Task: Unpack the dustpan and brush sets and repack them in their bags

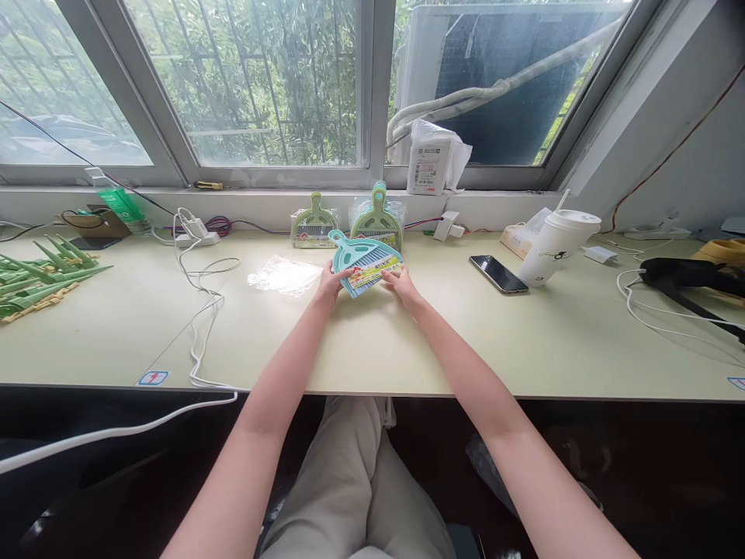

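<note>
Between my hands, tilted above the table, is a small turquoise dustpan and brush set (364,255) with a yellow printed label across it. My left hand (331,284) grips its left edge, fingers closed round it. On the lower right, my right hand (403,286) pinches the edge beside the label. Behind it, against the sill, stand green dustpan sets in clear bags: one bagged set (315,225) on the left and a thicker bagged stack (378,221) on the right. A crumpled clear plastic bag (284,276) lies flat left of my left hand.
On the right are a phone (499,274), a white cup with a straw (556,248) and a tissue pack (521,233). White cables (201,310) run over the table's left part. Green spiky pieces (40,276) lie far left, near a green-labelled bottle (119,203).
</note>
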Tool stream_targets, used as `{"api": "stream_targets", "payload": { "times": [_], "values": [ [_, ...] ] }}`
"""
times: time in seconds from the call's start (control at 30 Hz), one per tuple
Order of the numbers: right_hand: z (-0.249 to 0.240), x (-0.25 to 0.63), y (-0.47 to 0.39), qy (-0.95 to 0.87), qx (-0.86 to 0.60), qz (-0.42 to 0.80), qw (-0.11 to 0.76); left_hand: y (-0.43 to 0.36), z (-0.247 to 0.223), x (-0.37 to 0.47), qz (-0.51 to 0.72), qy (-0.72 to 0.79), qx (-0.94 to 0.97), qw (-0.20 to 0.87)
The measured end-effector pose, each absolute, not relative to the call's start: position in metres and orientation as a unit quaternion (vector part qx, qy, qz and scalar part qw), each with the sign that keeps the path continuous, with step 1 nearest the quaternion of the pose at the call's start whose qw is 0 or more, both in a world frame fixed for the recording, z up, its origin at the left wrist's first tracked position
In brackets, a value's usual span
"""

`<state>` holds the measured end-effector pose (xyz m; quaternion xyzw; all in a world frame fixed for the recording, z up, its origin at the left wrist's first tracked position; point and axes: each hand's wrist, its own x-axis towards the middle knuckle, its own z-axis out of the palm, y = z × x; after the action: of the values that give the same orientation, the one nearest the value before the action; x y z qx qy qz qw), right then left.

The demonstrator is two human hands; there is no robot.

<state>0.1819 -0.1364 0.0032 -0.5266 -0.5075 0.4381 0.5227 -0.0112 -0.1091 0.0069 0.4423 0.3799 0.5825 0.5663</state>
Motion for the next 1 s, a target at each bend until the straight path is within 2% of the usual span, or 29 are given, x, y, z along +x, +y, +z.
{"api": "stream_targets", "payload": {
  "times": [0.07, 0.13, 0.37, 0.8, 1.0],
  "values": [
    [0.0033, 0.1758, -0.1397, -0.48, -0.443, 0.542, 0.529, -0.1092, 0.0061, -0.0105, 0.577, 0.384, 0.439, 0.572],
    [0.0038, 0.1713, -0.1426, -0.446, -0.399, 0.582, 0.55, -0.1095, 0.0055, -0.0094, 0.567, 0.387, 0.441, 0.578],
    [0.0057, 0.175, -0.1409, -0.371, -0.422, 0.58, 0.59, -0.1099, 0.0044, -0.0066, 0.532, 0.383, 0.475, 0.587],
    [0.0003, 0.1756, -0.1379, -0.391, -0.382, 0.61, 0.573, -0.108, 0.0037, -0.0072, 0.532, 0.399, 0.467, 0.583],
    [-0.0025, 0.1753, -0.1353, -0.374, -0.41, 0.595, 0.581, -0.1109, 0.0054, -0.0058, 0.529, 0.4, 0.471, 0.582]
  ]
}}
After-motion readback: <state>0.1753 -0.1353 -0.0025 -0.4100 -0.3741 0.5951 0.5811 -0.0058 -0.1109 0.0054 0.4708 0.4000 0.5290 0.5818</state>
